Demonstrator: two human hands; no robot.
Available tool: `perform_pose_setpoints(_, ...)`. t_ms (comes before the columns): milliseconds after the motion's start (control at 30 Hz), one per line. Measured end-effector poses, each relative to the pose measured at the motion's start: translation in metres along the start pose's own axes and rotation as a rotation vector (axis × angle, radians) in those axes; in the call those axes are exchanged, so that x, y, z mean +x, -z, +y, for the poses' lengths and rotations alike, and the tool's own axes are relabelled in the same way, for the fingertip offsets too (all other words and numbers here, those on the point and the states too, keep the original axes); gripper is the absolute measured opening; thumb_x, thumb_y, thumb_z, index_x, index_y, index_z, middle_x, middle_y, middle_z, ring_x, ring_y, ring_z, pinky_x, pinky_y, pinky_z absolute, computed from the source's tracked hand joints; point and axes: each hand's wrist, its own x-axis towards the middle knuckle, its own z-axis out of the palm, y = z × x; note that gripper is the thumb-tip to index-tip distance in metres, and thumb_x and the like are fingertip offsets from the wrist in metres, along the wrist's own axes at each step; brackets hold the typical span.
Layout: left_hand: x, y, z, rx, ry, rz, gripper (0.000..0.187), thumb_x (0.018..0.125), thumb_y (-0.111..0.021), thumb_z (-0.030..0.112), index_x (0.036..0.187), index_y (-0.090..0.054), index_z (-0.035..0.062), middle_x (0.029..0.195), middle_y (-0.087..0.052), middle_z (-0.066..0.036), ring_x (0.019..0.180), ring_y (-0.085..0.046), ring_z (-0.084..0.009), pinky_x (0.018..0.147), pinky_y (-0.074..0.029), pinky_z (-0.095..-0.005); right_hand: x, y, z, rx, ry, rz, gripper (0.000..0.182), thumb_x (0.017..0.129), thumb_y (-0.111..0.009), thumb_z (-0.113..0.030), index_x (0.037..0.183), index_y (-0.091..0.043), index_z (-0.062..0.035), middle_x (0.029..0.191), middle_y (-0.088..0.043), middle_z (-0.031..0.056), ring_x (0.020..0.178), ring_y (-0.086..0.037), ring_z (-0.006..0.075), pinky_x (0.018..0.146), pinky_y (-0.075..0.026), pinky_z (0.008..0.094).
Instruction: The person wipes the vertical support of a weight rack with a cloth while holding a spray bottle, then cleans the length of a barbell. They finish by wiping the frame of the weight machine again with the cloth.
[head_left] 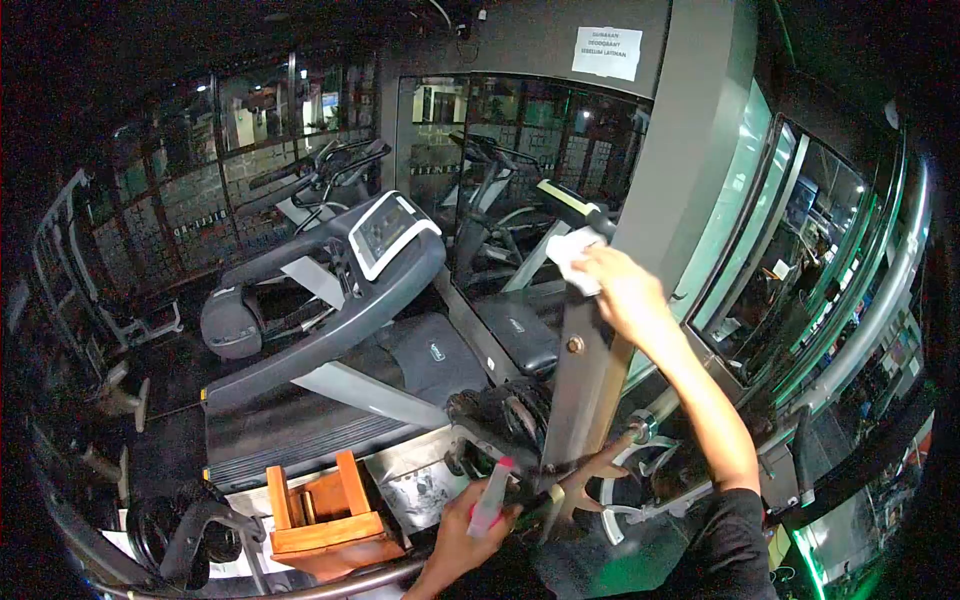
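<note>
My right hand [622, 290] is raised at the upper middle right, its fingers closed on a white cloth [575, 255]. The cloth lies against the upper end of a dark metal upright [580, 370]. Low in the view, my left hand [470, 535] is wrapped round a clear spray bottle [490, 500] with a pink top. The bottle stands roughly upright, tilted slightly to the right. Just left of this hand is an orange-brown wooden box [330, 525].
A treadmill [320, 320] with a lit-edged console [385, 235] fills the middle left. Weight plates [525, 410] and a bar [600, 460] are near the upright. A grey pillar [680, 150] and a mirror [500, 150] stand behind. A paper sign [607, 53] hangs above.
</note>
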Motion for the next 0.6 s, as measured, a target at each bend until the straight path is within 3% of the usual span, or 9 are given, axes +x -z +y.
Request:
perform_pose_setpoints(67, 0.002, 0.003, 0.012, 0.025, 0.004, -0.012, 0.037, 0.075, -0.072, 0.011, 0.107, -0.056, 0.0022, 0.07, -0.059, -0.007, 0.063, -0.057, -0.0125, 0.059, -0.047, -0.0283, 0.012, -0.012, 0.004, 0.01, 0.026, -0.077, 0.035, 0.073, -0.057, -0.003, 0.107, -0.059, -0.0119, 0.102, -0.063, 0.0094, 0.093, -0.061, 0.0281, 0.078, -0.052, 0.0375)
perform_pose_setpoints(167, 0.007, 0.006, 0.025, 0.139, -0.028, -0.043, 0.037, 0.076, -0.071, 0.01, 0.108, -0.056, 0.0018, 0.072, -0.059, -0.006, 0.065, -0.056, -0.0116, 0.061, -0.046, -0.0274, 0.043, -0.022, -0.008, -0.181, -0.146, -0.517, 0.025, 0.074, -0.06, -0.01, 0.099, -0.064, -0.0113, 0.102, -0.064, 0.0099, 0.097, -0.062, 0.0239, 0.075, -0.053, 0.039)
perform_pose_setpoints(267, 0.007, 0.003, 0.023, 0.166, -0.078, -0.045, 0.037, 0.076, -0.07, 0.006, 0.11, -0.056, 0.0017, 0.076, -0.061, -0.006, 0.068, -0.057, -0.0112, 0.064, -0.047, -0.0266, 0.055, -0.072, -0.008, -0.372, -0.011, -0.755, 0.016, 0.08, -0.056, -0.017, 0.079, -0.07, -0.0097, 0.087, -0.068, 0.0069, 0.087, -0.065, 0.0213, 0.065, -0.052, 0.0333)
perform_pose_setpoints(333, 0.007, 0.001, 0.017, 0.106, -0.086, -0.016, 0.038, 0.076, -0.069, 0.005, 0.111, -0.055, 0.0019, 0.08, -0.062, -0.007, 0.069, -0.058, -0.0111, 0.065, -0.047, -0.0263, 0.058, -0.101, -0.023, -0.524, 0.098, -0.917, 0.019, 0.083, -0.054, -0.019, 0.081, -0.071, -0.0121, 0.088, -0.069, 0.0007, 0.078, -0.066, 0.0193, 0.063, -0.051, 0.0341)
perform_pose_setpoints(433, 0.006, -0.001, 0.018, 0.035, -0.05, -0.016, 0.04, 0.076, -0.068, 0.002, 0.113, -0.054, 0.0019, 0.089, -0.065, -0.009, 0.074, -0.061, -0.0115, 0.068, -0.048, -0.0259, 0.034, -0.176, -0.046, -1.059, -0.759, -0.596, 0.015, 0.075, -0.059, -0.011, 0.086, -0.069, -0.0134, 0.083, -0.065, 0.0018, 0.076, -0.063, 0.0216, 0.065, -0.048, 0.0338)
perform_pose_setpoints(467, 0.006, -0.002, 0.022, 0.029, -0.042, -0.006, 0.038, 0.074, -0.066, -0.002, 0.11, -0.056, 0.0024, 0.091, -0.065, -0.008, 0.078, -0.062, -0.0121, 0.07, -0.049, -0.0262, 0.034, -0.154, -0.056, -1.19, -0.648, -0.528, 0.006, 0.074, -0.059, -0.01, 0.076, -0.061, -0.0156, 0.073, -0.057, -0.0022, 0.068, -0.057, 0.016, 0.063, -0.046, 0.0393)
perform_pose_setpoints(500, 0.005, -0.003, 0.025, 0.022, -0.031, 0.006, 0.036, 0.072, -0.064, -0.007, 0.106, -0.058, 0.003, 0.094, -0.065, -0.008, 0.082, -0.064, -0.0127, 0.072, -0.049, -0.0266, 0.015, -0.129, -0.078, -1.369, -0.162, -0.87, 0.012, 0.072, -0.058, -0.007, 0.068, -0.053, -0.0174, 0.067, -0.048, -0.0065, 0.064, -0.051, 0.012, 0.06, -0.042, 0.0381)
perform_pose_setpoints(567, 0.003, -0.003, 0.018, -0.02, -0.007, -0.007, 0.037, 0.074, -0.065, -0.003, 0.109, -0.056, 0.0027, 0.094, -0.066, -0.008, 0.079, -0.063, -0.013, 0.072, -0.049, -0.0266, -0.012, -0.149, -0.074, -1.007, 0.2, -1.24, 0.026, 0.073, -0.056, -0.014, 0.093, -0.069, -0.0047, 0.086, -0.064, 0.01, 0.076, -0.06, 0.0259, 0.063, -0.047, 0.0495)
perform_pose_setpoints(600, 0.002, -0.003, 0.015, -0.059, 0.009, -0.018, 0.039, 0.075, -0.066, 0.001, 0.113, -0.054, 0.0024, 0.095, -0.066, -0.009, 0.077, -0.063, -0.0134, 0.072, -0.049, -0.0266, -0.038, -0.187, -0.071, -1.066, 0.136, -1.238, 0.016, 0.07, -0.057, -0.008, 0.084, -0.065, -0.0101, 0.08, -0.059, 0.0025, 0.075, -0.057, 0.0199, 0.065, -0.044, 0.0425)
